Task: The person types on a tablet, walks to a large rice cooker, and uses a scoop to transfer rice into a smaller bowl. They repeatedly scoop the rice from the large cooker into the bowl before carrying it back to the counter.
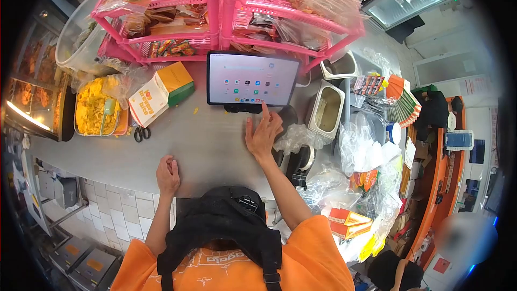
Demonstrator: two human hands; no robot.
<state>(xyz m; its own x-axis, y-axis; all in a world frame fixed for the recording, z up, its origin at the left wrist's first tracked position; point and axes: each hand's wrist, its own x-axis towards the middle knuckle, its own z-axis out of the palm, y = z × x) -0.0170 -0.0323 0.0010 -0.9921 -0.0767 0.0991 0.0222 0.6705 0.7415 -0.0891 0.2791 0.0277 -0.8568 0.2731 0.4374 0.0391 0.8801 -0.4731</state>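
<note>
A tablet (250, 82) stands on the steel counter in front of me, its screen lit with a home page of app icons. My right hand (262, 133) is raised to its lower edge, with the index finger stretched up to the bottom row of icons and the other fingers spread. That hand holds nothing. My left hand (168, 175) rests at the counter's front edge, fingers curled in, with nothing visible in them. Left of the tablet lie a printed food box (153, 102) and black-handled scissors (142, 133).
Pink racks (226, 21) full of packets stand behind the tablet. A tray of yellow food (97, 110) sits at left beside a lit display case (37, 86). Metal pans (326, 109) and plastic bags (355, 148) crowd the right. Another person (396, 270) is at lower right.
</note>
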